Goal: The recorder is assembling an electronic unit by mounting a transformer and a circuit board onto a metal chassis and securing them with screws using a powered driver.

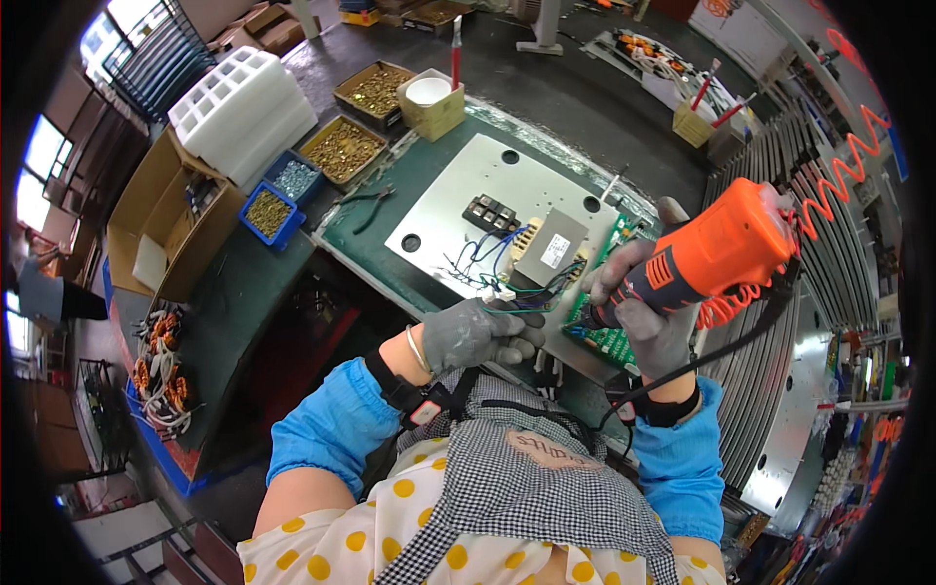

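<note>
My right hand (639,302), in a grey glove, grips an orange electric screwdriver (717,244), its nose pointing down-left over a green circuit board (612,343). My left hand (476,334), also gloved, has its fingers curled in at the near edge of a pale metal plate (444,210); whatever they hold is hidden. Blue and dark wires (475,261) and a white connector (499,294) lie just beyond those fingers. On the plate sit a transformer (556,249) with a grey cover and a black terminal block (490,213).
Pliers (368,207) lie left of the plate. Bins of small brass-coloured parts (343,148) and blue trays (271,216) stand farther left, near white foam (244,112). A coiled orange cord (846,175) runs from the screwdriver. Stacked metal panels (780,263) stand at right.
</note>
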`<state>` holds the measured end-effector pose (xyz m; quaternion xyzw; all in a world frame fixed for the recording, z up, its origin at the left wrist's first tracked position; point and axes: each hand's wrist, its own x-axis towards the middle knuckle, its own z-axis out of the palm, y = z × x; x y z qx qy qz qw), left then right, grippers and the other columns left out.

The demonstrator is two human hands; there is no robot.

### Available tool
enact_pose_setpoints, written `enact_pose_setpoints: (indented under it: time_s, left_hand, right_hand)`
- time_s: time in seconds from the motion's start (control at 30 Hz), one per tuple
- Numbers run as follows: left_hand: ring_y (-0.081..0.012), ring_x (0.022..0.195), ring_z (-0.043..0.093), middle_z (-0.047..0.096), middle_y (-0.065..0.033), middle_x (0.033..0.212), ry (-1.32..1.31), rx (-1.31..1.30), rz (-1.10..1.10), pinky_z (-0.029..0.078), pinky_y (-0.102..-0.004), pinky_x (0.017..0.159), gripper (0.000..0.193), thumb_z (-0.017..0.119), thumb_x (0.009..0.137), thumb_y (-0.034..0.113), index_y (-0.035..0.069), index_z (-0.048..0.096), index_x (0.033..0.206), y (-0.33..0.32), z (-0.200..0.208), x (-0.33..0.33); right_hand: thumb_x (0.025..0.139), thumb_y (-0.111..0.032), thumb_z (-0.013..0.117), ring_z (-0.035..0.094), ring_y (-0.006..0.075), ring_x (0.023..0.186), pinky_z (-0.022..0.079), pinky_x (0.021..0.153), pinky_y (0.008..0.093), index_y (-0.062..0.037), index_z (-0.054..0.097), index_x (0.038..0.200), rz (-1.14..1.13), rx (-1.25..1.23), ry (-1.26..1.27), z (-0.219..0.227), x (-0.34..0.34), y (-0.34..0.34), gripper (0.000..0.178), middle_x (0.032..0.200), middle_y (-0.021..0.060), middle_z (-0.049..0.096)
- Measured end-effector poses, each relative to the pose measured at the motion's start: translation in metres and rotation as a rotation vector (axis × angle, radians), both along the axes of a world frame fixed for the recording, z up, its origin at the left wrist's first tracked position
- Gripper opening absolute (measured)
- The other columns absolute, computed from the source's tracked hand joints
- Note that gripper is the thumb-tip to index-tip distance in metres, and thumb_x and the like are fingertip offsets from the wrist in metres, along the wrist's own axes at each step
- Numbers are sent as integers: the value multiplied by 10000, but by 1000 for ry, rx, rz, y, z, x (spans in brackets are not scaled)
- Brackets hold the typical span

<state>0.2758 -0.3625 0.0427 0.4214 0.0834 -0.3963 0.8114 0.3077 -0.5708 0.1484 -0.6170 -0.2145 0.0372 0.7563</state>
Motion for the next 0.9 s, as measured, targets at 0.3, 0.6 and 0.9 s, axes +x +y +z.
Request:
enact_pose_setpoints:
  time_s: [0.3,0.6,0.9]
  left_hand:
    - [-124,744,638,671,-115,974,-287,116,-195,517,-219,625,266,567,936,185,-16,586,1109,-1,22,-6]
    - [-70,790,554,613,10,889,-354,67,-278,480,-214,700,232,736,826,155,15,619,970,-46,29,2]
    - [-148,627,555,586,-65,693,-868,657,-388,442,-283,591,226,770,741,212,29,644,786,-68,53,4]
  right_hand:
    - [829,-433,706,612,174,666,522,664,373,-68,141,1492,-10,316,-460,39,-10,-27,945,822,29,563]
    - [833,-365,708,659,220,746,554,772,437,-88,149,1493,-325,435,-243,23,-55,-59,908,836,57,593]
    - [842,-309,693,664,236,764,552,787,451,-98,159,1489,-304,489,-207,14,-67,-73,865,847,65,599]
